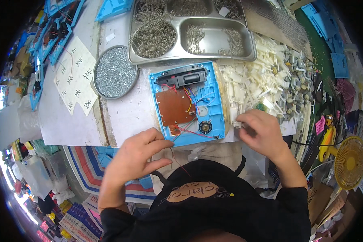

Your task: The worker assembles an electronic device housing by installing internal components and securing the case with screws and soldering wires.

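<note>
A light-blue plastic housing (218,97) lies in front of me on the table. Inside are a brown circuit board (175,105), a black mechanism (185,78), a round speaker-like part (205,127) and thin coloured wires. My left hand (139,155) is at the housing's lower left corner, thumb and fingers apart. Thin dark and red wires hang past its fingertips. Just right of the housing, my right hand (264,133) closes thumb and fingers on a small white plastic part (235,117), partly hidden by the fingers.
White plastic parts (250,74) heap at the right, beside small metal-bodied pieces (300,84). Behind the housing stands a steel compartment tray (191,57) of small metal parts. A round dish (116,72) of screws sits left. A yellow fan (349,163) stands far right.
</note>
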The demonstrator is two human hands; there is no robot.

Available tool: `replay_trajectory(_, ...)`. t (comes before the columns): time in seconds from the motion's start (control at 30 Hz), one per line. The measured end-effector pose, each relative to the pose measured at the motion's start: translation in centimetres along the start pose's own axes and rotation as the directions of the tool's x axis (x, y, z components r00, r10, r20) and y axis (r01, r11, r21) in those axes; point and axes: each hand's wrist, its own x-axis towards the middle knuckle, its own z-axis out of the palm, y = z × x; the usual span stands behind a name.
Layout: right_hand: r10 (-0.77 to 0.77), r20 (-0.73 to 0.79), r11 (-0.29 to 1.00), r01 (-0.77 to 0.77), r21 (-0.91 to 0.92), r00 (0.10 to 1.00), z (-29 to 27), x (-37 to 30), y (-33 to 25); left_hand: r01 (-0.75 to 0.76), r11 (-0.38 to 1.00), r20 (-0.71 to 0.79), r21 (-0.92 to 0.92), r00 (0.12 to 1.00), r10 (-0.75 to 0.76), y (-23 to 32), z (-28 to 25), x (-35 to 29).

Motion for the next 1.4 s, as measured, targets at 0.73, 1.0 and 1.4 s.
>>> replay_trajectory(0.73, 0.022, -0.276, 0.995, 0.007, 0.104, 0.961, -5.1, 8.1, 2.3, -0.365, 0.81, -0.077, 0.459, 0.892, 0.445, -1.3, -4.0, 24.9)
replay_trajectory(1.0, 0.165, 0.148, 0.791, -0.221, 0.571, 0.975, -4.8, 15.7, 4.2, -0.207, 0.973, -0.198, 0.098, 0.955, 0.223, 0.0, -5.1, 21.7)
replay_trajectory(1.4, -0.322, -0.379, 0.946, 0.281, -0.161, 0.868, -2.2, 15.5, 4.6, 0.142, 0.928, -0.119, -0.345, 0.974, -0.193, -1.5, -4.7, 21.9)
